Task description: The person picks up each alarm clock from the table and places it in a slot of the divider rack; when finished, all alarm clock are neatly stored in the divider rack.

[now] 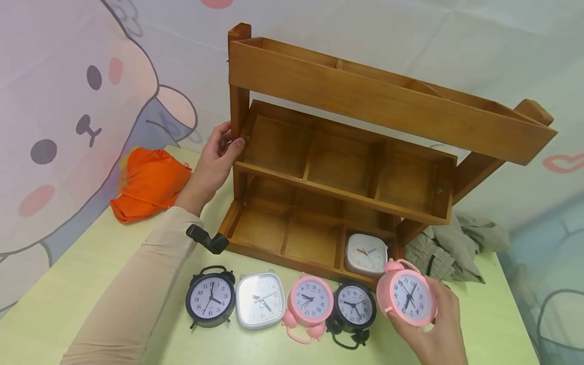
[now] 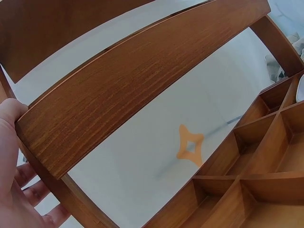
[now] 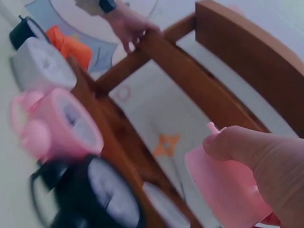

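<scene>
My left hand (image 1: 213, 165) grips the left side of a three-tier wooden shelf (image 1: 383, 104), thumb in front at the middle tier and fingers behind. In the left wrist view that thumb lies at the end of the tier's front board (image 2: 109, 99). My right hand (image 1: 438, 322) holds a pink twin-bell alarm clock (image 1: 412, 299) by its sides, its bells up and dial facing me, off the shelf's lower right corner. A white square clock (image 1: 366, 254) sits in the bottom tier's right compartment. The right wrist view shows the pink clock's side (image 3: 225, 185) under my thumb.
Along the shelf's front lie a black alarm clock (image 1: 211, 299), a white square clock (image 1: 260, 300), an upside-down pink clock (image 1: 312, 300) and an upside-down black clock (image 1: 354, 305). Orange cloth (image 1: 150, 182) lies left; grey-green cloth (image 1: 456, 248) lies right. A patterned curtain (image 1: 191, 61) hangs behind.
</scene>
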`<action>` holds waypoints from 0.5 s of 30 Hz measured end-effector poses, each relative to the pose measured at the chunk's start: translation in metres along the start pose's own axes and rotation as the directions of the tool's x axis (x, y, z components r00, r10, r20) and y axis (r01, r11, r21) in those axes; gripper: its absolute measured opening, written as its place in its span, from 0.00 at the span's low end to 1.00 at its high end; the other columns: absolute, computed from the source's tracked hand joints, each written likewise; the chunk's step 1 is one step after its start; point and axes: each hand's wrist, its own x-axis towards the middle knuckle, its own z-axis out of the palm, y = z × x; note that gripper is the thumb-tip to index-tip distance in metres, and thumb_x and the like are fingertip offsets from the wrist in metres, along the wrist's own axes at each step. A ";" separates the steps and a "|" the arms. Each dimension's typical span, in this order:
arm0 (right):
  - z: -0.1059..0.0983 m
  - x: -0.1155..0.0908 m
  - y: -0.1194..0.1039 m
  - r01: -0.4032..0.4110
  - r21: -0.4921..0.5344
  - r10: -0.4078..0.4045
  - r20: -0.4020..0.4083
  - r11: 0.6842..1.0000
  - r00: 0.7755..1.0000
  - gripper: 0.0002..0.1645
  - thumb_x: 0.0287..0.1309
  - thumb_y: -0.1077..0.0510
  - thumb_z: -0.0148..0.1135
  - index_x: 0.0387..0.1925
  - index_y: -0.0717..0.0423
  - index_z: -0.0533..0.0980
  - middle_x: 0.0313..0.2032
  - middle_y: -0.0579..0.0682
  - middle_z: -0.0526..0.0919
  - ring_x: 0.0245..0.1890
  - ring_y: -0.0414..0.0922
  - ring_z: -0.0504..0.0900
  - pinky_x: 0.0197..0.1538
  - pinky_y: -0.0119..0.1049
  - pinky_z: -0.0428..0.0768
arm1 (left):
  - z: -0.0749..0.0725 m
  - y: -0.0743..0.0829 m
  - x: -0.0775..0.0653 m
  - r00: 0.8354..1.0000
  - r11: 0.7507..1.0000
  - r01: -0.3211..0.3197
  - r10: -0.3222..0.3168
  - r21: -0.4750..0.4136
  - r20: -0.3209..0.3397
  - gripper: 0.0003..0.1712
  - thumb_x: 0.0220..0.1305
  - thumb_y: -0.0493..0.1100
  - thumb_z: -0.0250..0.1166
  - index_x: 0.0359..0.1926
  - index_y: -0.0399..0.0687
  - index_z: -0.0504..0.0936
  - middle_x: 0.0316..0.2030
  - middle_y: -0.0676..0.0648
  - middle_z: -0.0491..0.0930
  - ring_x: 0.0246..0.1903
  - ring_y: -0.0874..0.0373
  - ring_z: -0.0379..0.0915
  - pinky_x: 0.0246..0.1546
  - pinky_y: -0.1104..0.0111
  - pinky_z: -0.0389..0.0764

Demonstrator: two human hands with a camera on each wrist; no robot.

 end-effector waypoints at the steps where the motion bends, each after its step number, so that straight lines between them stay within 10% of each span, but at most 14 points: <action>1: 0.001 0.005 -0.008 0.006 -0.010 -0.005 0.017 1.000 1.000 0.59 0.39 0.44 0.82 0.68 0.55 0.59 0.62 0.59 0.62 0.55 0.50 0.62 0.42 0.31 0.75 | 0.000 0.000 0.000 1.000 1.000 0.003 -0.003 -0.001 -0.001 0.30 0.75 0.47 0.53 0.73 0.53 0.56 0.71 0.44 0.61 0.70 0.49 0.60 0.73 0.56 0.61; 8: 0.024 0.048 -0.043 0.264 0.090 -0.269 0.042 0.960 0.962 0.53 0.38 0.49 0.83 0.63 0.60 0.65 0.61 0.60 0.65 0.58 0.53 0.63 0.52 0.55 0.71 | 0.001 0.003 -0.003 1.000 1.000 0.016 -0.016 -0.016 -0.002 0.30 0.75 0.46 0.53 0.72 0.49 0.56 0.71 0.43 0.62 0.70 0.50 0.60 0.73 0.57 0.60; 15: 0.065 0.080 -0.067 0.325 0.084 -0.334 0.133 0.942 0.933 0.52 0.37 0.45 0.81 0.63 0.55 0.67 0.59 0.59 0.68 0.61 0.55 0.63 0.54 0.59 0.69 | 0.000 0.005 -0.003 1.000 1.000 0.017 -0.017 -0.017 0.001 0.31 0.75 0.47 0.53 0.73 0.49 0.54 0.72 0.44 0.61 0.70 0.50 0.60 0.74 0.58 0.59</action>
